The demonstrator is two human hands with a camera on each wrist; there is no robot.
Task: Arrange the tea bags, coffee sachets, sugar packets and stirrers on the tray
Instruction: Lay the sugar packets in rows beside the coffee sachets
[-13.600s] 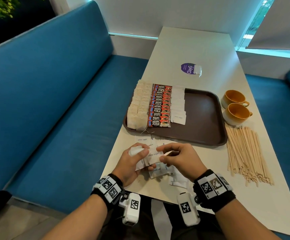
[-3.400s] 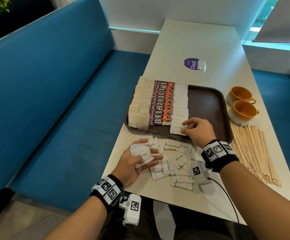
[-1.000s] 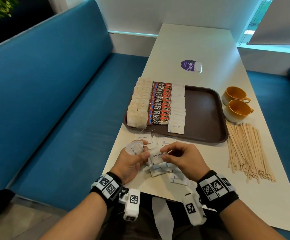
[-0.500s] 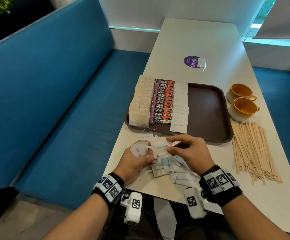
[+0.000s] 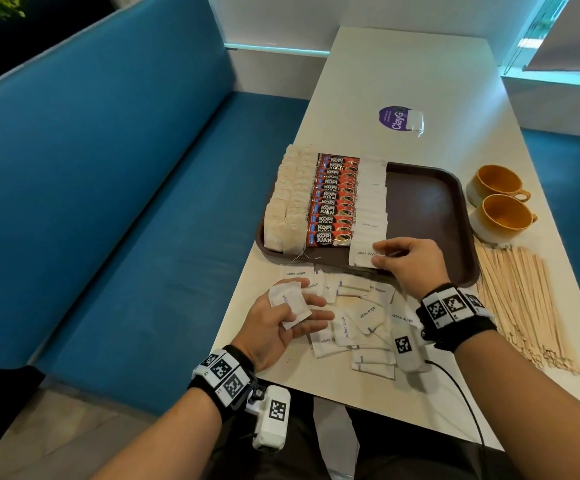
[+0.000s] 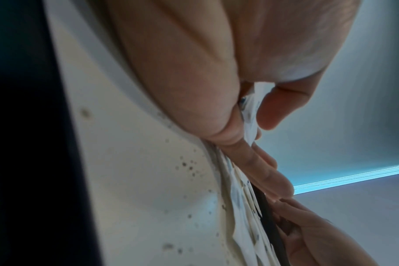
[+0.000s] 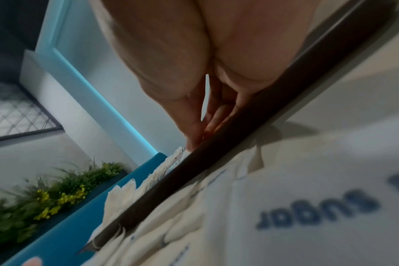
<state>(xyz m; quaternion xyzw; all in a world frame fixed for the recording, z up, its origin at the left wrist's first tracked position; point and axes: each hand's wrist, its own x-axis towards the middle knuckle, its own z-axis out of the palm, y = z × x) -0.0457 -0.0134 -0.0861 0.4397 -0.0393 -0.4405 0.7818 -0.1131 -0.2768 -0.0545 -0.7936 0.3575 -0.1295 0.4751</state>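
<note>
From where I sit, the job looks a bit over halfway. The brown tray (image 5: 430, 209) sits mid-frame on the worktop (image 5: 402, 71). Along its left side runs a column of tea bags (image 5: 286, 206), then a column of red coffee sachets (image 5: 333, 202), both looking complete. Just right of those, a column of white sugar packets (image 5: 371, 199) is being built down toward the tray's near rim.

My right hand (image 5: 408, 263) is at the bottom of that column, thumb and fingers pinched on the newest sugar packet (image 5: 363, 253), which lies flat on the tray just inside the near rim; the right wrist view shows the fingertips down at the rim. My left hand (image 5: 281, 325) rests palm-up at lower centre, thumb curled over a small stack of packets (image 5: 290, 303) lying across its fingers, ready to feed the next one.

What is left: a loose scatter of sugar packets (image 5: 361, 323) lies on the worktop between the hands and below the tray, and the wooden stirrers (image 5: 520, 299) lie in a fan at the right of the frame, off the tray and untouched. The tray's right half is bare, so I judge there is room for them. Two yellow cups (image 5: 496, 202) stand beside the tray's right edge.
</note>
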